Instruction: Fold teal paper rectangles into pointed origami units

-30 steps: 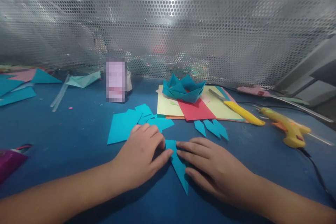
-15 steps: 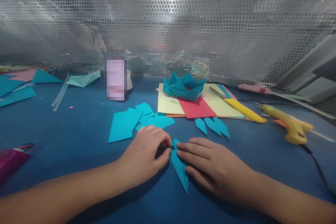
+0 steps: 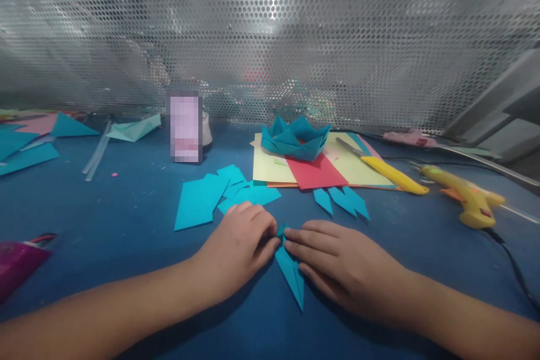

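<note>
A folded blue paper (image 3: pixel 291 281), narrow and pointed toward me, lies on the table between my two hands. My left hand (image 3: pixel 240 247) pinches its upper left edge between thumb and curled fingers. The fingertips of my right hand (image 3: pixel 337 259) hold down its right side, with the fingers fairly straight and close together. At the paper's upper end a small flap stands bent up. Beyond my left hand are several flat blue paper pieces (image 3: pixel 200 199). Several small folded blue pieces (image 3: pixel 348 199) rest beyond my right hand.
A blue folded paper crown shape (image 3: pixel 295 140) stands on coloured sheets (image 3: pixel 270 163) and a red card (image 3: pixel 318 171). To the right are a yellow cutter (image 3: pixel 392 174) with its blade out and a corded glue gun (image 3: pixel 468 197). A perforated metal panel (image 3: pixel 270 39) closes the back.
The upper end of the folded blue paper has been bent up into a flap. My left hand has shifted slightly right; my right hand stays nearly still.
</note>
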A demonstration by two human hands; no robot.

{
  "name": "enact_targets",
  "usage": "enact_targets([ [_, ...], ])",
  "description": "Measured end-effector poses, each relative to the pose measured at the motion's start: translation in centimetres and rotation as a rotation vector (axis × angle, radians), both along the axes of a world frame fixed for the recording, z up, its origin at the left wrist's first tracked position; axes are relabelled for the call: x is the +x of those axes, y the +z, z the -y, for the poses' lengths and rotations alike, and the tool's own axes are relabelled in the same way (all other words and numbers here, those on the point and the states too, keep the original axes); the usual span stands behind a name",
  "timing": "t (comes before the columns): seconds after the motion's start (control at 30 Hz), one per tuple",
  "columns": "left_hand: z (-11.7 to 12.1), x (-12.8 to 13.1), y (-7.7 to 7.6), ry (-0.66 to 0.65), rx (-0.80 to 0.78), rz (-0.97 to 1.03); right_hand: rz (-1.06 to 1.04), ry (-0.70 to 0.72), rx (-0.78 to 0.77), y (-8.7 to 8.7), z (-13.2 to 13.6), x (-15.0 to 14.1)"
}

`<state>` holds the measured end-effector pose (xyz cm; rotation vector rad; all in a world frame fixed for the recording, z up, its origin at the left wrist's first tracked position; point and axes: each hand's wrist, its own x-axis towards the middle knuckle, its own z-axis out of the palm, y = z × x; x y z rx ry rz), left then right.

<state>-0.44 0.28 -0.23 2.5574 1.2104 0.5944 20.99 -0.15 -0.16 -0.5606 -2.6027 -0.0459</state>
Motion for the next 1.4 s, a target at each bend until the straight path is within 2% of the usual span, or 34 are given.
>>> enact_targets([
  [0.2,0.2,-0.1,-0.3,-0.129,0.008,0.033,-0.028,-0.014,-0.050,0.4,-0.1,0.3],
  [0.37,0.0,-0.3,-0.5,-0.164,0.080,0.013,-0.024,0.004,-0.076,0.4,-0.5,0.4],
  [0.6,-0.4,-0.3,-1.2,-0.185,0.101,0.152,-0.041,0.011,-0.068,0.1,-0.6,0.6],
  [0.77,-0.5,-0.3,-1.3,-0.222,0.130,0.182,-0.017,0.005,-0.101,0.2,-0.6,0.7],
  [1.0,-0.7,0.0,-1.1,-0.144,0.025,0.192,0.086,-0.010,-0.201,0.5,-0.8,0.4],
  [1.23,-0.8,0.1,-0.4,0.057,-0.055,0.109,0.061,-0.009,-0.196,0.5,-0.6,0.4],
  [1.4,-1.0,0.3,-0.3,0.085,-0.088,0.094,0.052,0.002,-0.189,0.5,-0.6,0.4],
])
